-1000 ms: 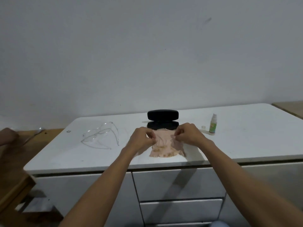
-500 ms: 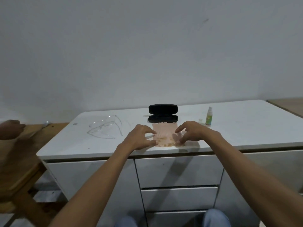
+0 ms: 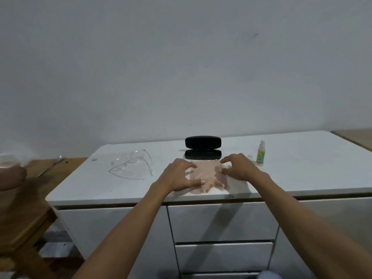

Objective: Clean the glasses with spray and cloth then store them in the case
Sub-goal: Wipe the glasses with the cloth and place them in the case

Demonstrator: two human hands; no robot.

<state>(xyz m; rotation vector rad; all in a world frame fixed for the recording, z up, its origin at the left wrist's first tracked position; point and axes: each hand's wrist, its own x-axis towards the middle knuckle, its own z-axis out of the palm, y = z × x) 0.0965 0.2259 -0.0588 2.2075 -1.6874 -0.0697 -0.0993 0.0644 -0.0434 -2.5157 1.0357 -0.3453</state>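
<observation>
A pale pink cloth (image 3: 205, 174) lies spread flat near the front edge of the white cabinet top (image 3: 302, 170). My left hand (image 3: 179, 175) rests on its left side and my right hand (image 3: 238, 168) on its right side, fingers spread and pressing it down. Behind the cloth a black glasses case (image 3: 203, 147) stands open. Clear glasses (image 3: 131, 166) lie unfolded to the left of the cloth, apart from both hands. A small green spray bottle (image 3: 260, 152) stands upright to the right, its clear cap (image 3: 250, 156) beside it.
White drawers (image 3: 221, 220) sit under the top. A wooden table (image 3: 30, 198) stands lower at the left, with another person's hand (image 3: 11, 178) over it. A wooden surface (image 3: 356, 137) adjoins the far right. The wall is just behind.
My hands went from pinching the cloth's upper corners to lying flat on it with spread fingers. The cloth has gone from bunched to spread out. The camera has pulled back and tilted.
</observation>
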